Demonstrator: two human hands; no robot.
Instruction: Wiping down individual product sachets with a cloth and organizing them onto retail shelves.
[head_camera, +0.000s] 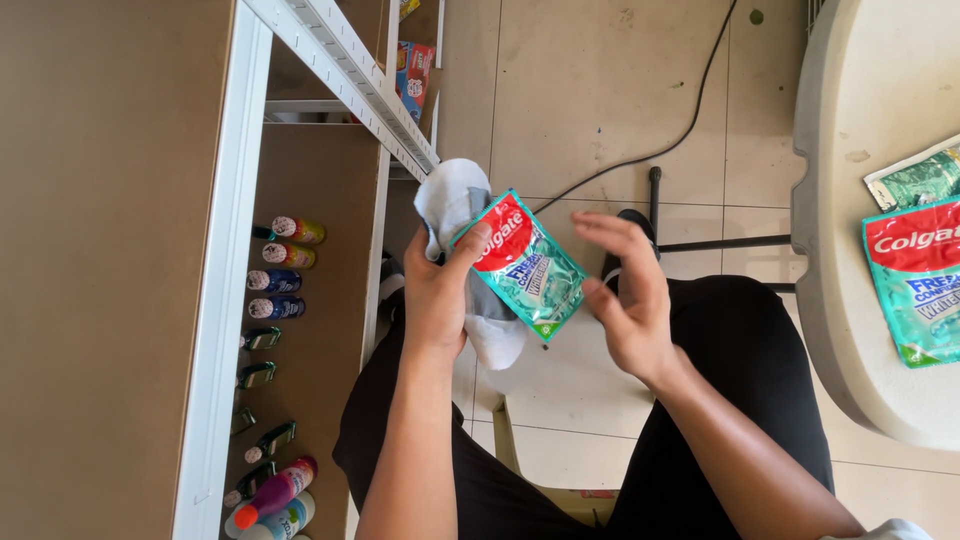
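My left hand (438, 290) pinches the green toothpaste sachet (525, 263) against a white cloth (455, 200); wiping comes next, my right hand (625, 290) spread beside it.

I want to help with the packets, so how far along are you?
Done: can't tell; no packet is visibly finished. In hand: the left hand holds one green-and-red sachet with a white cloth; the right hand is open beside it. Left: two similar sachets lie on the white table.
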